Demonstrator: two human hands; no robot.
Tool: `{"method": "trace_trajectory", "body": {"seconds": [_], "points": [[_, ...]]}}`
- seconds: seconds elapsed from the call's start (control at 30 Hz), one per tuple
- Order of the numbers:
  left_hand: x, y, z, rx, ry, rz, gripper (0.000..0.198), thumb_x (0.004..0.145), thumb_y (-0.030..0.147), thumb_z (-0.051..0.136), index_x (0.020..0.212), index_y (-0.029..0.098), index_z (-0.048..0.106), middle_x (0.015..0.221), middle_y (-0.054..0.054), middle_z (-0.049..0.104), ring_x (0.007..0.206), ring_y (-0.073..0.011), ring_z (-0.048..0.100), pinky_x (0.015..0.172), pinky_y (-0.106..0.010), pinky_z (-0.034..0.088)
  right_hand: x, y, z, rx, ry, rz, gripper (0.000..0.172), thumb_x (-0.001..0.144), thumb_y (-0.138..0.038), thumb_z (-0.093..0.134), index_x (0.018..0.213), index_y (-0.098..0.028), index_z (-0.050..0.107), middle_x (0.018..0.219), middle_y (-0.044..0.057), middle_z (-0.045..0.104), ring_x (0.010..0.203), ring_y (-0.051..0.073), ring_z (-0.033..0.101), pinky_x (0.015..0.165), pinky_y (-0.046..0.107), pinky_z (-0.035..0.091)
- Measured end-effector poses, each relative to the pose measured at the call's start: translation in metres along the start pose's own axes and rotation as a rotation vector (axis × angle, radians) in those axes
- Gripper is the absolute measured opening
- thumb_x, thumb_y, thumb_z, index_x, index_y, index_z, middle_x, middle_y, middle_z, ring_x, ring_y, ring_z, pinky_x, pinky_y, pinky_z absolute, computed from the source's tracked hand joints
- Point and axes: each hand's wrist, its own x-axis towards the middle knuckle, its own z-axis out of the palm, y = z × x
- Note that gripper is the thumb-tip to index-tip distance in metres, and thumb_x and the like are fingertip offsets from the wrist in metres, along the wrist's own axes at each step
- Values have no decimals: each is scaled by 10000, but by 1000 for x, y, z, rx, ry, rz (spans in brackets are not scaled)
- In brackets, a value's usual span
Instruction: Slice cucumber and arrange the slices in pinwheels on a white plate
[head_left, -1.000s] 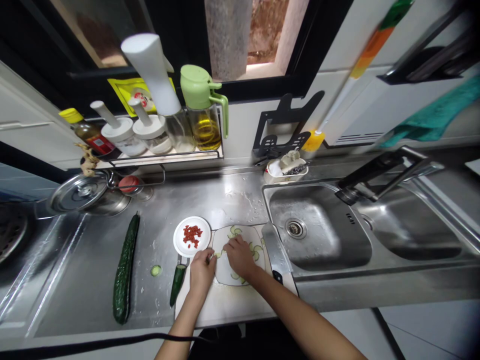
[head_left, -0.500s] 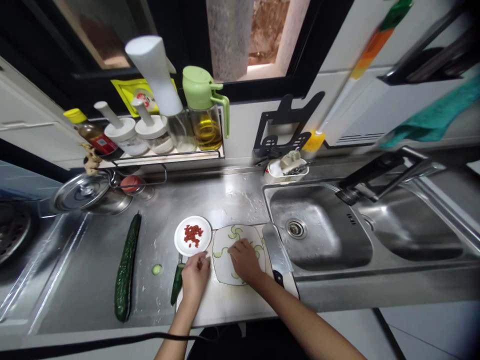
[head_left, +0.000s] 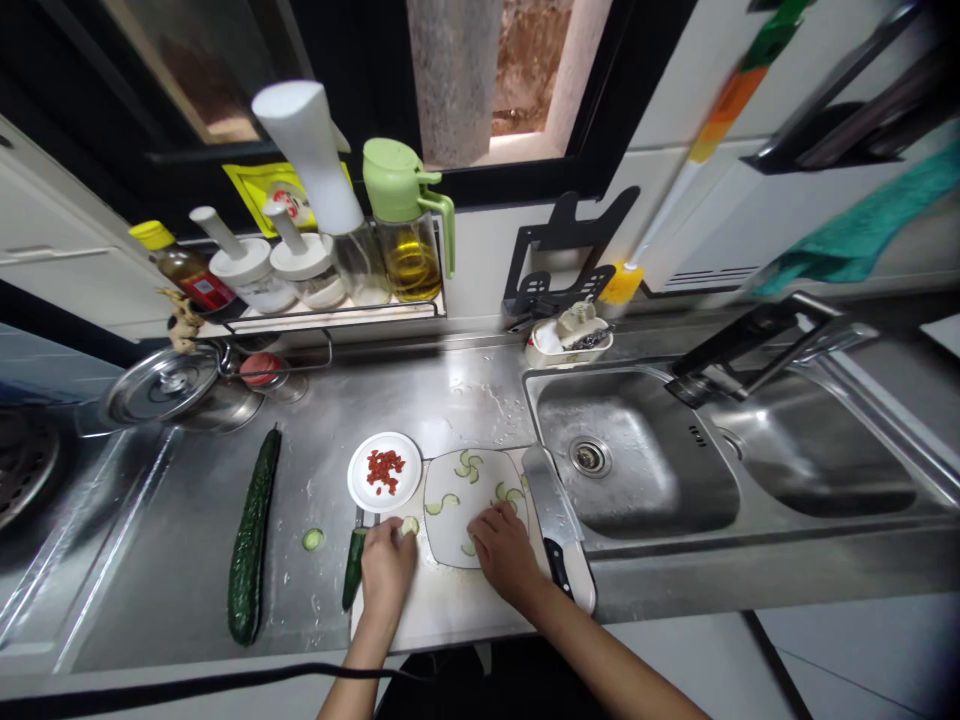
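Note:
My left hand [head_left: 388, 562] is closed, pinching a pale green cucumber slice [head_left: 409, 525] at its fingertips just left of the plate. My right hand [head_left: 508, 552] is over the right part of a white squarish plate [head_left: 450, 545], fingers bent and together; anything under them is hidden. Thin cucumber crescents [head_left: 469, 466] lie on that plate in small curved groups. Under it is a pale cutting board [head_left: 442, 612]. A cut cucumber piece [head_left: 353, 570] lies by my left hand, and a kitchen knife [head_left: 550, 500] rests along the board's right side.
A round white dish [head_left: 360, 490] of red berries stands behind my left hand. On the left lie a whole cucumber [head_left: 253, 540] and a cucumber end [head_left: 313, 539]. A double sink [head_left: 645, 450] with a faucet [head_left: 757, 350] is to the right. Bottles and jars fill a wall shelf [head_left: 337, 318].
My right hand has moved right and slightly toward me, uncovering crescents at the plate's left. A pale slice now shows at my left fingertips, and that hand sits slightly lower.

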Motion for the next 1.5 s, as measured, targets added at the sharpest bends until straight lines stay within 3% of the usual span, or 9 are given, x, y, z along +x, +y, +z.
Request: {"method": "trace_trajectory", "body": {"seconds": [0.2, 0.4, 0.53, 0.73, 0.83, 1.03, 1.17, 1.27, 1.5], "points": [[3, 6, -4, -59, -33, 4, 119, 750, 268, 501, 768, 198, 596, 730, -33, 623, 643, -173, 571, 659, -280, 426, -1, -3, -2, -26, -53, 25, 216, 854, -97, 486, 878, -197, 675, 871, 61, 609, 938, 217, 448, 830, 329, 356], [5, 5, -11, -205, -85, -49, 143, 753, 343, 540, 742, 209, 587, 654, 11, 626, 583, -132, 553, 617, -234, 401, -1, -4, -2, 70, -40, 31, 198, 842, -102, 496, 866, -183, 675, 870, 59, 628, 926, 215, 465, 857, 332, 363], [4, 8, -19, -404, -200, -74, 262, 708, 432, 606, 789, 183, 626, 622, 18, 600, 559, -111, 514, 579, -213, 394, 4, -8, -1, 161, -49, 62, 191, 828, -101, 500, 890, -174, 665, 883, 56, 653, 910, 203, 506, 881, 344, 372], [2, 31, -20, -705, -482, -91, 392, 627, 507, 700, 772, 148, 635, 630, 13, 585, 571, -92, 487, 580, -209, 386, 15, -17, 3, 414, -56, 150, 207, 793, -131, 529, 949, -194, 650, 956, 52, 685, 929, 197, 574, 872, 353, 395], [1, 41, -17, -751, -540, -119, 404, 601, 505, 727, 762, 146, 639, 628, 8, 593, 578, -97, 496, 593, -219, 389, 19, -20, 0, 503, -88, 256, 140, 763, -141, 548, 822, -206, 657, 844, 20, 687, 832, 175, 599, 786, 302, 423], [1, 43, -13, -790, -608, -190, 435, 632, 544, 695, 780, 138, 659, 603, 18, 580, 543, -85, 473, 535, -210, 331, 19, -20, -13, 525, -107, 274, 114, 759, -161, 555, 696, -204, 639, 696, -15, 657, 700, 141, 584, 684, 251, 410], [0, 42, -8, -837, -677, -313, 524, 666, 634, 620, 791, 126, 645, 522, 58, 479, 442, -44, 350, 459, -198, 225, 18, -22, -18, 529, -106, 265, 114, 767, -162, 560, 698, -200, 642, 688, -15, 655, 704, 141, 580, 693, 254, 398], [0, 43, -4, -918, -739, -459, 580, 637, 671, 626, 834, 126, 621, 575, 35, 534, 433, -36, 379, 445, -188, 211, 17, -23, -20, 527, -105, 243, 127, 778, -163, 553, 692, -202, 639, 687, -14, 652, 703, 141, 572, 697, 259, 388], [6, 48, 0, -1030, -665, -514, 494, 528, 508, 790, 805, 133, 629, 600, 34, 550, 476, -28, 438, 471, -166, 264, 15, -22, -18, 556, -98, 271, 113, 759, -148, 540, 692, -207, 609, 665, -24, 619, 682, 141, 556, 661, 254, 385]]}}
